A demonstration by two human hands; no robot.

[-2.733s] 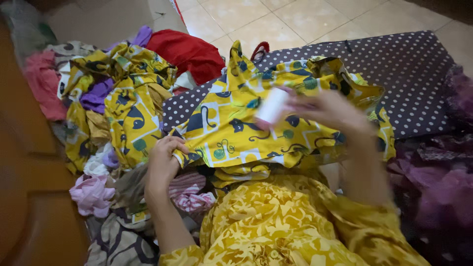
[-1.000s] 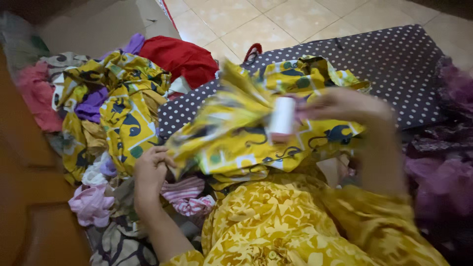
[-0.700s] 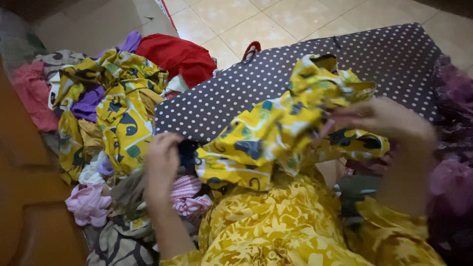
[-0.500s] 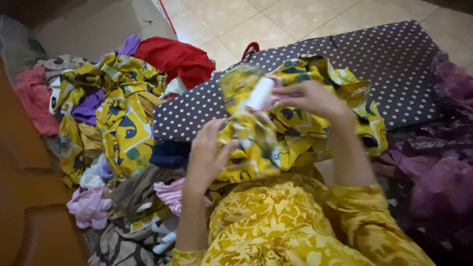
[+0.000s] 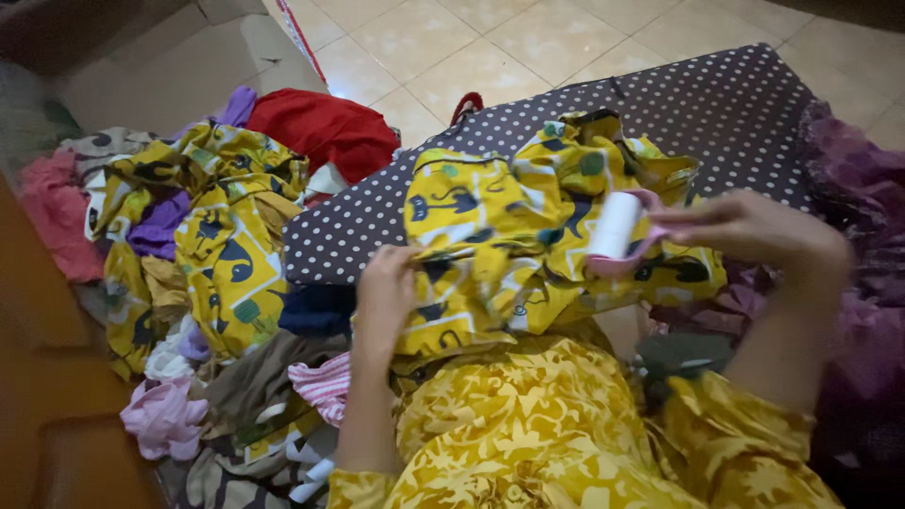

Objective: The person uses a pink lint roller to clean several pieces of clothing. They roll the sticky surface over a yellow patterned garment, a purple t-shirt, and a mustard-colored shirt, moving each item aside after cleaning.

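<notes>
A heap of clothes (image 5: 203, 283) is piled at the left. The yellow garment (image 5: 509, 240) is spread on the dotted board (image 5: 716, 108), its near edge pinched in the closed fingers of the left hand (image 5: 385, 292). A pink-handled lint roller (image 5: 615, 226) is gripped in the curled fingers of the right hand (image 5: 754, 231) and rests on the cloth. The fabric is best kept taut and flat, and the roller drawn in even strokes.
</notes>
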